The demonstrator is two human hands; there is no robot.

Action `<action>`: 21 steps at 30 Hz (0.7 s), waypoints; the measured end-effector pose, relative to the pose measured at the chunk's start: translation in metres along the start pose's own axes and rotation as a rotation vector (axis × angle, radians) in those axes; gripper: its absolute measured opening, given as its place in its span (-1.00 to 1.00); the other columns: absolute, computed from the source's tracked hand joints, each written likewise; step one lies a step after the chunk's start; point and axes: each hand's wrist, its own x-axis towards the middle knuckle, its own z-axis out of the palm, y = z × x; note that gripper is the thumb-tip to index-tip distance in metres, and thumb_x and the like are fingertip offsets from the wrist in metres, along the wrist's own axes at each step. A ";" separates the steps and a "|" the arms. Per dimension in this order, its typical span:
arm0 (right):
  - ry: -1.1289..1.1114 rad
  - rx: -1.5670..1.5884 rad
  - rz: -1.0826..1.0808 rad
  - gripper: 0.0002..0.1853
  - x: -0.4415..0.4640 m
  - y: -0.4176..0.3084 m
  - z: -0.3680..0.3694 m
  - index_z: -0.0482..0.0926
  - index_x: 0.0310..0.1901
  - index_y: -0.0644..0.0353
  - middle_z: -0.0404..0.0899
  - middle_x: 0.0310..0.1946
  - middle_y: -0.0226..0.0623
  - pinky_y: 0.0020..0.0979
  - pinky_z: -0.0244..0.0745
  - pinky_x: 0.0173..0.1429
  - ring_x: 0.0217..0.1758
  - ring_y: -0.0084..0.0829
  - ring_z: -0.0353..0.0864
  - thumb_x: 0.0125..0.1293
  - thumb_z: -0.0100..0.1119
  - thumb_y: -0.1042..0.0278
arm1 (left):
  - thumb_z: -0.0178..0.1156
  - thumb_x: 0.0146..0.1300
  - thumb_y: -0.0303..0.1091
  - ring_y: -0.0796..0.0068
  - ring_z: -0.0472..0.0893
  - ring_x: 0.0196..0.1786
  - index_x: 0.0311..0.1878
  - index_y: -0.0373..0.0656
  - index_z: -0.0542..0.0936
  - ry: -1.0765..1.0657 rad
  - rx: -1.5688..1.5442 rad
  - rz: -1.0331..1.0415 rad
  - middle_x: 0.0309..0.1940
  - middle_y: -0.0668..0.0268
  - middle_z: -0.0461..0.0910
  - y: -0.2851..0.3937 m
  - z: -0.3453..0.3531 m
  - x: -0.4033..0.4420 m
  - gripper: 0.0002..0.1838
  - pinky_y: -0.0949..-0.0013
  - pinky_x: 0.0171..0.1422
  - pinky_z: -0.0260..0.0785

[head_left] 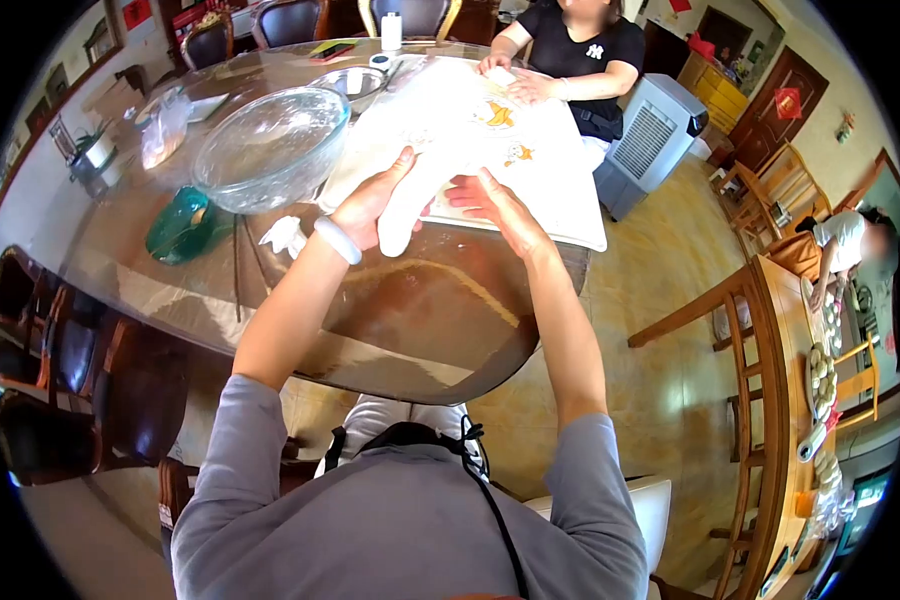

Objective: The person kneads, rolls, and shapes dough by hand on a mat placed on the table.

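A long white roll that looks like dough (410, 205) reaches from the white mat (560, 190) toward me, its near end past the mat's edge. My left hand (375, 205), with a pale bangle at the wrist, is wrapped round the roll's left side, thumb on top. Just right of the roll, my right hand (495, 205) has its fingers spread and holds nothing. Orange pictures are printed on the mat.
Left on the table (400, 320) stand a large glass bowl (270, 150), a green bowl (180, 225), chopsticks, a crumpled tissue (285, 237) and a metal bowl (355, 85). A person (580, 60) works across the mat; another stands at a right-hand table (775, 330). An air cooler (650, 145) stands behind.
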 end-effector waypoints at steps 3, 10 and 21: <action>-0.131 0.240 0.001 -0.39 0.006 -0.014 0.040 0.52 -0.06 0.20 0.59 -0.23 -0.27 -0.44 0.41 0.01 -0.18 -0.49 0.55 0.33 -0.10 -0.28 | -0.21 0.37 0.23 0.50 0.57 -0.42 -0.01 -0.18 0.49 -0.089 -0.066 -0.045 -0.42 0.29 0.56 -0.012 -0.002 -0.011 -0.38 0.45 -0.42 0.48; 0.173 0.455 0.079 -0.56 0.014 -0.031 0.081 0.35 -0.03 0.30 0.55 -0.33 -0.14 -0.32 0.55 -0.25 -0.28 -0.32 0.58 0.23 0.24 0.16 | 0.24 0.23 -0.12 0.54 0.59 -0.37 -0.02 -0.19 0.47 -0.176 -0.022 -0.072 -0.32 0.30 0.59 -0.037 0.005 -0.029 -0.60 0.55 -0.38 0.45; 0.323 0.672 0.073 -0.76 0.032 -0.022 0.080 0.40 -0.30 0.08 0.36 -0.57 -0.44 -0.45 0.39 -0.38 -0.55 -0.56 0.34 0.11 0.32 0.42 | 0.26 0.16 -0.31 0.63 0.49 -0.31 0.06 -0.16 0.39 -0.158 0.212 0.181 -0.24 0.37 0.47 -0.048 -0.004 -0.020 -0.58 0.52 -0.25 0.38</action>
